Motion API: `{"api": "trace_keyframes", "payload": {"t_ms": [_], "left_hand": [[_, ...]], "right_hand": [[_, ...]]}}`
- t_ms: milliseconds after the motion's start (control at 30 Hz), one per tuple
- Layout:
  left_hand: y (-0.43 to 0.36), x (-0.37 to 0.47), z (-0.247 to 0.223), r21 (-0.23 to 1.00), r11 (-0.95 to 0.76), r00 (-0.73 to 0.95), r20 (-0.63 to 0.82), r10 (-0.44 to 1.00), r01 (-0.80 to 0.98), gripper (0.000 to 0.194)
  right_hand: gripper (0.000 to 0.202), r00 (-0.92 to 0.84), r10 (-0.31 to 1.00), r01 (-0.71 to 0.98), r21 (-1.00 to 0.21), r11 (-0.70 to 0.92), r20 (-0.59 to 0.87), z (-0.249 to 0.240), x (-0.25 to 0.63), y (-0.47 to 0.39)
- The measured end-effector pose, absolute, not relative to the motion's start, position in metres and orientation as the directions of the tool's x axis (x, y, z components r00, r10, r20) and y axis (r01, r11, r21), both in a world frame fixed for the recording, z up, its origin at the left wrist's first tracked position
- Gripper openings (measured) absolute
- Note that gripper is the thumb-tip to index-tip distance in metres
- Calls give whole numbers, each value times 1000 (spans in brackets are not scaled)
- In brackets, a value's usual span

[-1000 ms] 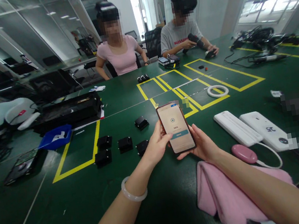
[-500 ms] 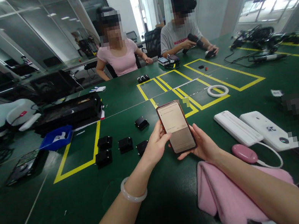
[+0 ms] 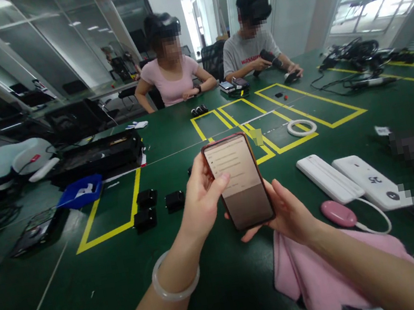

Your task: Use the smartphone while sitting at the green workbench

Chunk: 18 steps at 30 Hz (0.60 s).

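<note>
A smartphone (image 3: 246, 201) with a lit screen is held upright and slightly tilted above the table. My left hand (image 3: 201, 191) grips its left side, the thumb lying over the screen. Around the lower right edge curls my right hand (image 3: 284, 210), some of its fingers hidden behind the phone. The screen shows lines of text in its upper part and a grey area below; the words are too small to read. Below my right forearm lies a folded pink cloth (image 3: 317, 280).
Small black boxes (image 3: 175, 200) lie left of the phone, near a blue tray (image 3: 81, 192). White power banks (image 3: 329, 179), a pink oval device (image 3: 338, 213) and a white ring (image 3: 301, 127) are on the right. Two people (image 3: 177, 75) sit across the green table.
The phone has come closer and its screen now shows more text lines. My left thumb has moved up over the screen. One person across has turned and brought an arm onto the table.
</note>
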State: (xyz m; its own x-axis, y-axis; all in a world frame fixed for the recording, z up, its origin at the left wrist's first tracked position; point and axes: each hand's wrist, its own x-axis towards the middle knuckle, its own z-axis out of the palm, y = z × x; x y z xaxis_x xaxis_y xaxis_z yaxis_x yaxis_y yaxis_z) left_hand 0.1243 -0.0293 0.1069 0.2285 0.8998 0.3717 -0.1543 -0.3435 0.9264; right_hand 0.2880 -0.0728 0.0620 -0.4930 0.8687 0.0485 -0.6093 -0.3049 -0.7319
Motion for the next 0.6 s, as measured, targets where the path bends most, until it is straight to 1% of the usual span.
{"api": "trace_keyframes", "payload": {"t_ms": [100,233,333,433,600], "left_hand": [[-34,120,118,920,-358,218,387,896,-163,47],[-37,117,128,912,-380,191,405,894,-154,32],[-38,116,130,915,-376,167,398,902,-146,27],[-38,114,130,925,-356,176,375,910,-133,27],[-40,113,126,939,-304,205,333,920,-161,40]], "right_hand": [[64,-503,863,-598,-741,-305,51,69,285,-81],[65,-499,862,-596,-757,-269,86,72,282,-86],[62,-497,863,-598,-758,-260,95,72,281,-88],[59,-487,869,-609,-749,-263,91,72,280,-89],[55,-439,897,-621,-736,-269,43,75,275,-89]]}}
